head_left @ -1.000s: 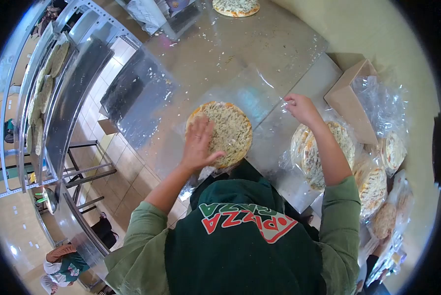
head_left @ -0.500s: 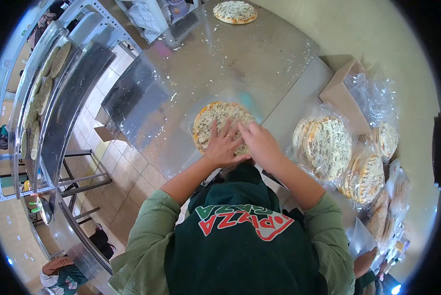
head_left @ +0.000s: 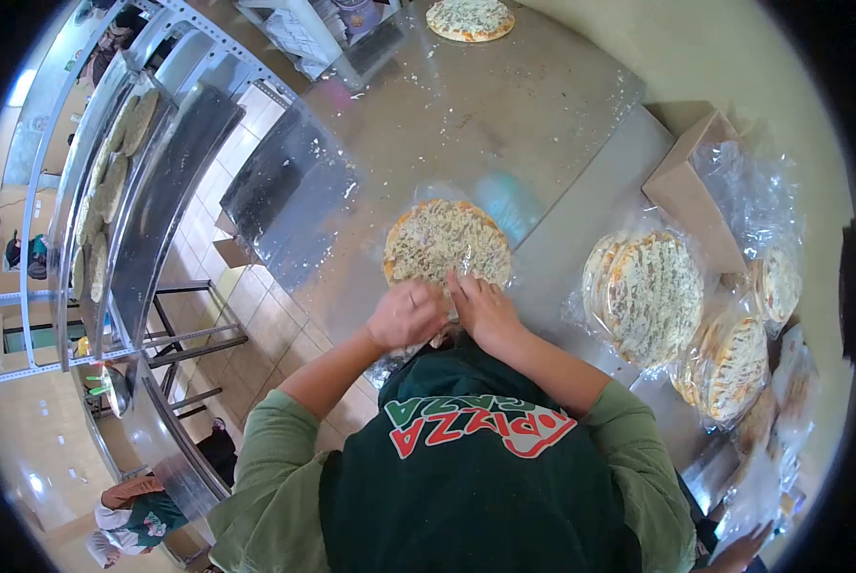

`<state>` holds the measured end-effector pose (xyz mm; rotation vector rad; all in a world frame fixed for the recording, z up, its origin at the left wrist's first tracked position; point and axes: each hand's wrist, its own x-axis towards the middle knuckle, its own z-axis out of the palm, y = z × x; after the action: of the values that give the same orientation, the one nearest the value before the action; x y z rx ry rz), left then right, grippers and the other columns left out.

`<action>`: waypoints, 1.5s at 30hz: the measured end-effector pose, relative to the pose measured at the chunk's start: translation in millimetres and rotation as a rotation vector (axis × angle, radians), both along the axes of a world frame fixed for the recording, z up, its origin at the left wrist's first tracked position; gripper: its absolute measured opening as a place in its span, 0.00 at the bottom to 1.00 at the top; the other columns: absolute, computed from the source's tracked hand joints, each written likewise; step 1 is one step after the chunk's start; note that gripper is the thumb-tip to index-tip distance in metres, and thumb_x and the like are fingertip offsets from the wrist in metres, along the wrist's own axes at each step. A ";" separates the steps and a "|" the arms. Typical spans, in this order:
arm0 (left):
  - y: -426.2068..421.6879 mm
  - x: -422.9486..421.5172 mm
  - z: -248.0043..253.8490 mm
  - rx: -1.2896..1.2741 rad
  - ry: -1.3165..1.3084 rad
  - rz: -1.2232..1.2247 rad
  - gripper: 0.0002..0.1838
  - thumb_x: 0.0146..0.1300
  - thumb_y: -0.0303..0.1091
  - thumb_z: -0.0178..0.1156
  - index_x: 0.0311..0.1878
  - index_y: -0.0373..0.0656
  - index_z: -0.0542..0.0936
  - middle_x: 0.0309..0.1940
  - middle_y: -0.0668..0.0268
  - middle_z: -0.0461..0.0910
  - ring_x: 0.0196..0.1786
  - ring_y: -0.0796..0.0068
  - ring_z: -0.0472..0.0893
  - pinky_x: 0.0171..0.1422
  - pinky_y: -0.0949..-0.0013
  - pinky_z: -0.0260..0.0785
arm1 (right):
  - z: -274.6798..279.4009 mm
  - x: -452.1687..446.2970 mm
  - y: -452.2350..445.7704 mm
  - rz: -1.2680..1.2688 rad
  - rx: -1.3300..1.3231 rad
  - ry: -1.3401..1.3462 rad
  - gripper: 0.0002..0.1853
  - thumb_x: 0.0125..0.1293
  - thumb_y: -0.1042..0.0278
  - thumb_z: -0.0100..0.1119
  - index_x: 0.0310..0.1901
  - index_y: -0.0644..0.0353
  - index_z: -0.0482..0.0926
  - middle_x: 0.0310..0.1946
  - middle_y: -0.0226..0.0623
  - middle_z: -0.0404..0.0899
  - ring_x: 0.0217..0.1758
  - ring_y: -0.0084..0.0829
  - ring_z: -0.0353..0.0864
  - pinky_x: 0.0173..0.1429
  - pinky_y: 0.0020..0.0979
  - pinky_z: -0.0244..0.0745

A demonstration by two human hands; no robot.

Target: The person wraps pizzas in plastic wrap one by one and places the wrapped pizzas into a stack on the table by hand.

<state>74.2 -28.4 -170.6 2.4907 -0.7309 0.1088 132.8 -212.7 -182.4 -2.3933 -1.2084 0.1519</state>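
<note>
A cheese-topped pizza (head_left: 447, 239) lies flat on the metal table in a clear plastic bag (head_left: 428, 194), whose film shows around its far rim. At the pizza's near edge my left hand (head_left: 409, 313) is closed in a fist, a ring on one finger. Some clear film hangs below that fist, near the apron. My right hand (head_left: 488, 310) is beside it, almost touching, its fingers bent and pressed together at the pizza's near edge. Film between my fingers is mostly hidden by the hands.
The metal table (head_left: 504, 105) is strewn with white crumbs. Another pizza (head_left: 470, 17) lies at its far edge. On the right are bagged pizza stacks (head_left: 652, 296) and a cardboard box (head_left: 700, 181) with plastic film. A rack (head_left: 184, 162) with flatbreads stands left; co-workers are at the lower corners.
Both hands have drawn back from the pizza's top to its near edge. My left hand, spread flat before, is now a fist. The whole view has shifted slightly.
</note>
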 end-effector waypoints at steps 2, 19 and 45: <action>-2.0 34.1 6.6 0.120 -0.007 0.223 0.28 0.55 0.44 0.57 0.59 0.44 0.67 0.59 0.56 0.66 0.61 0.55 0.65 0.65 0.56 0.56 | -15.6 -5.6 3.4 0.032 -0.074 -0.062 0.25 0.56 0.70 0.46 0.59 0.64 0.64 0.37 0.41 0.68 0.41 0.38 0.74 0.44 0.36 0.72; 26.9 -52.3 -44.2 -1.623 0.741 1.155 0.35 0.61 0.48 0.54 0.66 0.44 0.55 0.59 0.57 0.63 0.64 0.60 0.61 0.66 0.59 0.54 | -28.5 108.5 6.3 -0.504 0.002 0.317 0.21 0.56 0.54 0.57 0.44 0.63 0.73 0.44 0.52 0.74 0.50 0.46 0.74 0.51 0.42 0.71; -192.9 136.0 59.2 -1.348 1.157 -0.029 0.31 0.60 0.30 0.56 0.65 0.47 0.54 0.56 0.61 0.67 0.58 0.69 0.70 0.59 0.64 0.67 | 114.5 27.1 -276.6 -0.867 1.039 0.666 0.26 0.59 0.67 0.58 0.58 0.65 0.65 0.47 0.36 0.75 0.48 0.23 0.72 0.54 0.25 0.67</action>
<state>210.2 -221.3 -111.3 0.9296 -0.0488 -0.6000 159.9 -489.2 -67.9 -1.5024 0.1425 0.0146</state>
